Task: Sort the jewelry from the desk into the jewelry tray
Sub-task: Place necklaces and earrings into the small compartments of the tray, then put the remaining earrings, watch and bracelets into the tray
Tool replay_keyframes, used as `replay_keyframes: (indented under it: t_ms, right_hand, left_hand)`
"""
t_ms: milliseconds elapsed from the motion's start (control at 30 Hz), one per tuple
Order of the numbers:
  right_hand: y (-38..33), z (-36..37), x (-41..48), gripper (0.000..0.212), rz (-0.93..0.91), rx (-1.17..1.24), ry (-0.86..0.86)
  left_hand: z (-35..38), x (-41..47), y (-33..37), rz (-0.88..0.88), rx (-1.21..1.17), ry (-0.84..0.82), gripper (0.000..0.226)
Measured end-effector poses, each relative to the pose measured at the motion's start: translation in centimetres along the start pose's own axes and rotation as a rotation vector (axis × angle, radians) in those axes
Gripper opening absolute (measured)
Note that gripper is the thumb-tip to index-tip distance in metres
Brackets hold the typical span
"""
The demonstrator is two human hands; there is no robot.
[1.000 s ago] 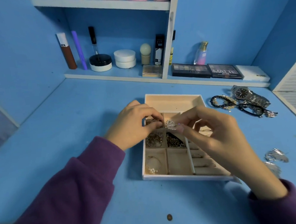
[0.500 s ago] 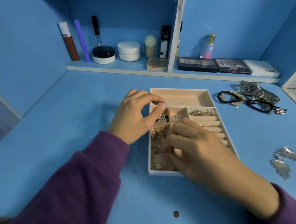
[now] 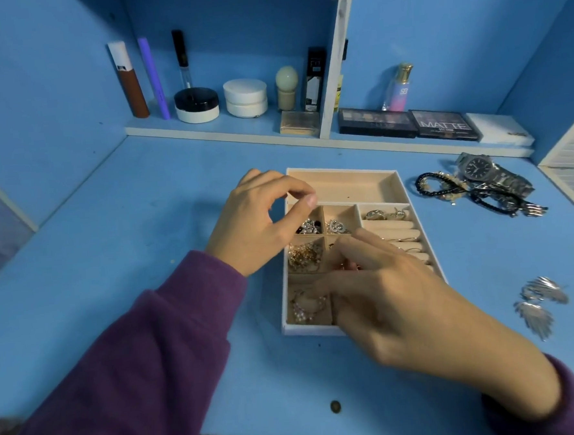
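Both hands are over the tray (image 3: 341, 186) in the middle of the desk (image 3: 113, 261). The left hand (image 3: 262, 219) hovers at the tray's left rim, forefinger and thumb curled round until their tips meet in a ring, with nothing visible between them.

The right hand (image 3: 388, 298) is down low over the tray's middle and near cells. Its fingers (image 3: 354, 246) are bunched and dipping into the middle small cell. It's blurred, so I cannot tell whether they are clamped on a piece or just poking in there.

Inside the tray, silver pieces (image 3: 337, 226) fill the two small cells at the back and a gold chain (image 3: 303, 256) is heaped in the left middle cell. A pearl piece (image 3: 308, 308) lies in the near left cell, and rings (image 3: 384, 214) sit at the top of the ring rolls on the right. The long back cell is bare.

Plenty remains out on the desk. A watch (image 3: 477, 168) and bead bracelets (image 3: 440, 184) lie tangled to the tray's right, near the back, with two silver leaf earrings (image 3: 539, 302) nearer, well apart from the tray. Cosmetics line the shelf (image 3: 206, 129) behind.
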State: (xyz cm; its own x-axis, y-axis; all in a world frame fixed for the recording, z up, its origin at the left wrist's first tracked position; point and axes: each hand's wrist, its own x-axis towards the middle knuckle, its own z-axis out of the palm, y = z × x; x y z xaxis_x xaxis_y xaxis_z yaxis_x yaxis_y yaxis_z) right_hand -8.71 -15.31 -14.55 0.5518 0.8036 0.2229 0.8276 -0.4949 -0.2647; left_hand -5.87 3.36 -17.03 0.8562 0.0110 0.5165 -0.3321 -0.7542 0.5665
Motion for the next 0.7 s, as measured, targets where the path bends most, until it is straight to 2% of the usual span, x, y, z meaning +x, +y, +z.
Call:
replay_keyframes:
  t_ms: [200,300,433,567,700]
  right_hand:
    - [4.2,-1.6,-2.1,0.024,0.224,0.128,0.218]
    - [7.3,-3.1,-4.3,0.014,0.406,0.142,0.211]
    - [11.0,-5.0,-7.8,0.014,0.63,0.178,0.22]
    - [13.1,-6.1,-10.7,0.014,0.755,0.164,0.204]
    - [13.6,-6.0,-12.6,0.016,0.832,0.164,0.206]
  left_hand:
    - [-0.3,1.3,2.7,0.069,0.05,-0.178,0.028]
    - [0.4,2.3,5.6,0.132,0.062,-0.312,0.021]
    - [2.7,3.9,9.7,0.231,0.085,-0.466,0.02]
    - [6.4,4.9,12.7,0.326,0.121,-0.598,0.023]
    - [9.9,5.1,14.4,0.317,0.128,-0.736,0.021]
